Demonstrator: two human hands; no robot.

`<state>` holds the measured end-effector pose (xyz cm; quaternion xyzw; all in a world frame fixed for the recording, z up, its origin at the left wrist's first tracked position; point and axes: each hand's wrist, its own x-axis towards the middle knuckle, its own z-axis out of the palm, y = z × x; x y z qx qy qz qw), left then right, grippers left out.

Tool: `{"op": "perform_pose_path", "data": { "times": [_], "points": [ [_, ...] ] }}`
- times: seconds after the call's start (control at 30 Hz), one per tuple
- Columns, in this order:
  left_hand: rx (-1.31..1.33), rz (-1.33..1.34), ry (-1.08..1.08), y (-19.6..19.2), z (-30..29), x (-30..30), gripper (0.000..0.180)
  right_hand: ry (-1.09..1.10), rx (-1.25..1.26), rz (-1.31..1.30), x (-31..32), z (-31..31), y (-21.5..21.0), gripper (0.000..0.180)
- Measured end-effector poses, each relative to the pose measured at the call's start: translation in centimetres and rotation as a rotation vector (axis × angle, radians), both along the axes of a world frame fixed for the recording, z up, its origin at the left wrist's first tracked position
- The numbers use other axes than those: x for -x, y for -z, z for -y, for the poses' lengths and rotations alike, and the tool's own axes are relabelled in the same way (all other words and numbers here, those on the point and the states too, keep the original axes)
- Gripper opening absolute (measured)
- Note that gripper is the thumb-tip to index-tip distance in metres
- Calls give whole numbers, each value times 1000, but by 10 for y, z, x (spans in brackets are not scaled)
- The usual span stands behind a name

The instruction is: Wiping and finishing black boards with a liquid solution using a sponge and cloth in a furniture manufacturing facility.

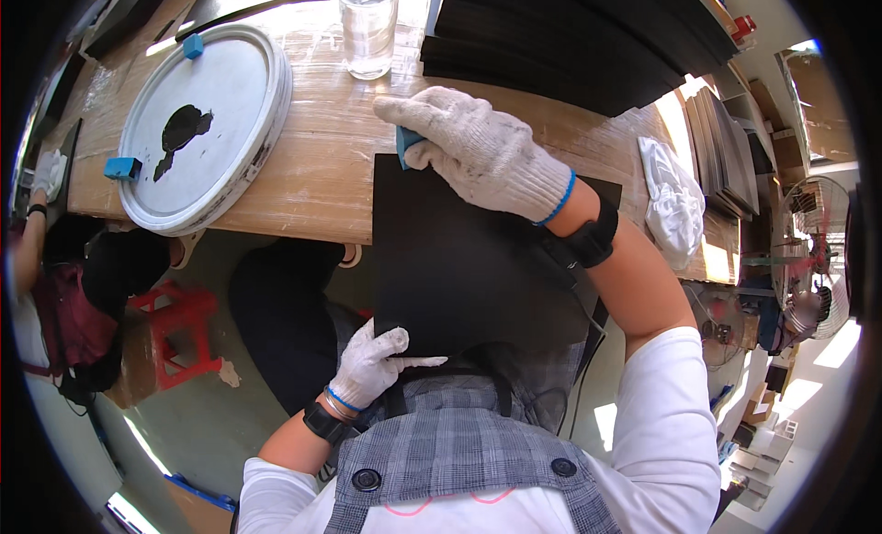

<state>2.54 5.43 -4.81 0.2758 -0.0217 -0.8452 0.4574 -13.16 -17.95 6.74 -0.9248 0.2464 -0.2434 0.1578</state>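
A flat black panel [478,268] lies partly on the wooden table's near edge and reaches back toward my apron. My right hand [482,148], in a white knitted glove, is closed round a small blue block [404,146] at the panel's far left corner. Much of that block is hidden by the fingers. At the panel's near left corner is my gloved left hand [369,364], its thumb and fingers pinching the edge. Two similar items, a blue block [193,45] and another blue block [121,168], sit on the rim of a round white lid [207,84] with a black smear.
Beyond the panel stands a clear glass [368,38]. Stacked black panels [570,43] fill the far right, with a white cloth [669,199] nearer. A red stool [179,332] and a seated person [73,304] are at left; a fan [808,254] is at right.
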Motion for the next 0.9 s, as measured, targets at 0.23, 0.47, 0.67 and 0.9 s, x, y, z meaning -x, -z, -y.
{"op": "perform_pose_path", "data": {
  "times": [0.23,0.47,0.67,0.9],
  "points": [
    [-88,130,-44,-18,6,7,44,236,-161,-207,119,-14,-29,51],
    [-10,35,-86,8,-7,2,34,291,-125,-182,72,-23,-22,52],
    [-96,193,-122,-9,-5,14,32,164,-77,-195,59,-12,-19,48],
    [-58,227,-160,-3,-11,11,4,574,96,-426,211,-35,-41,53]
  ]
}}
